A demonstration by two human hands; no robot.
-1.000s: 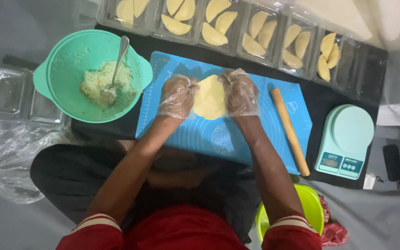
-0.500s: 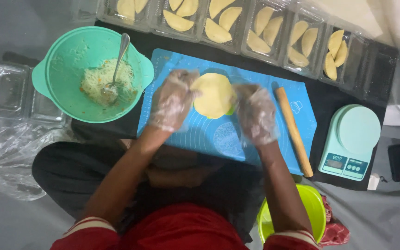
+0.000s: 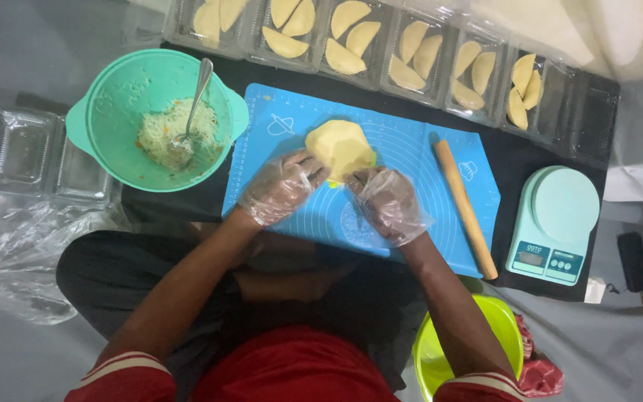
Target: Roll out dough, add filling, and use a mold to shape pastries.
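A flat yellow dough round (image 3: 340, 147) lies on the blue silicone mat (image 3: 411, 160). My left hand (image 3: 283, 186), in a clear plastic glove, touches the round's near left edge with its fingertips. The gloved right hand (image 3: 387, 202) pinches the near right edge. A wooden rolling pin (image 3: 465, 208) rests on the mat to the right of my right hand.
A teal bowl (image 3: 113, 112) holding noodle filling and a metal spoon (image 3: 195, 93) stands at left. Clear trays of folded half-moon pastries (image 3: 381, 45) line the far edge. A mint kitchen scale (image 3: 556, 223) is at right, a lime bowl (image 3: 440, 357) near my lap, spare clear trays (image 3: 31, 152) far left.
Both hands held the dough round up between them a second ago. It now lies on the mat and the hands have dropped to its near edge.
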